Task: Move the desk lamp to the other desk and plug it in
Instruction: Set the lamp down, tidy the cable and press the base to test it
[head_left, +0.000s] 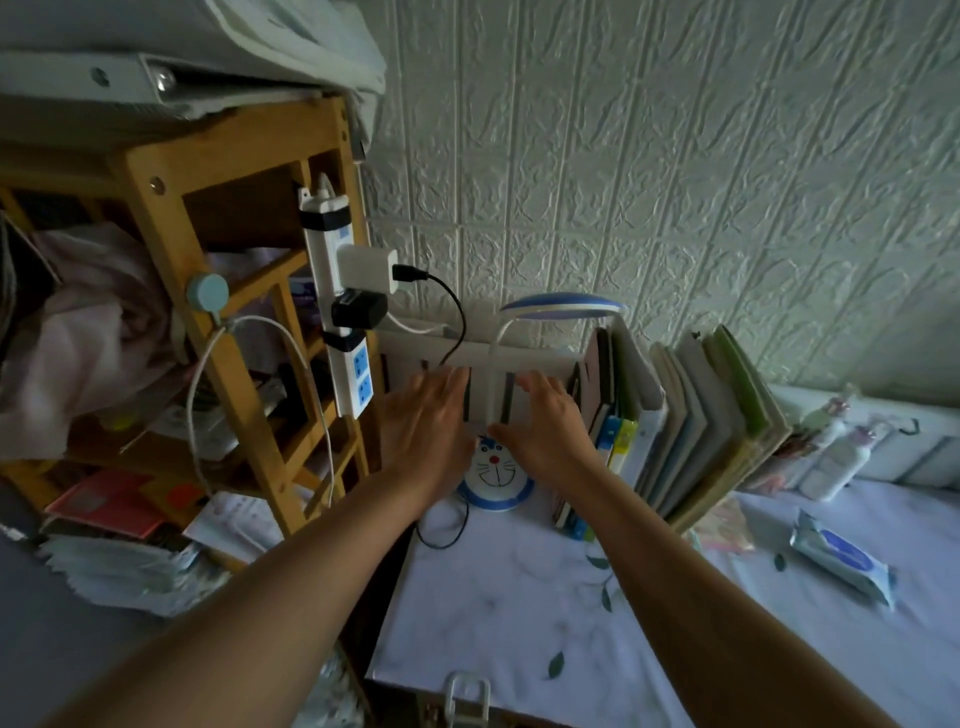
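The desk lamp (496, 470) has a round white and blue base with a cartoon cat face, a thin white neck and a blue and white disc head near the wall. It stands at the back of a desk (519, 587) covered with a white leaf-print cloth. My left hand (428, 421) and my right hand (545, 421) reach in on either side of the neck, fingers spread, above the base. Neither hand visibly grips the lamp. A black cable (452, 312) runs from a white charger on the power strip (343, 312) down behind my left hand.
The power strip hangs upright on a wooden shelf (208, 291) at left, with a black adapter and a white cord. A row of leaning books (701, 426) stands right of the lamp. A wipes pack (841, 558) and bottles (836, 462) lie at right.
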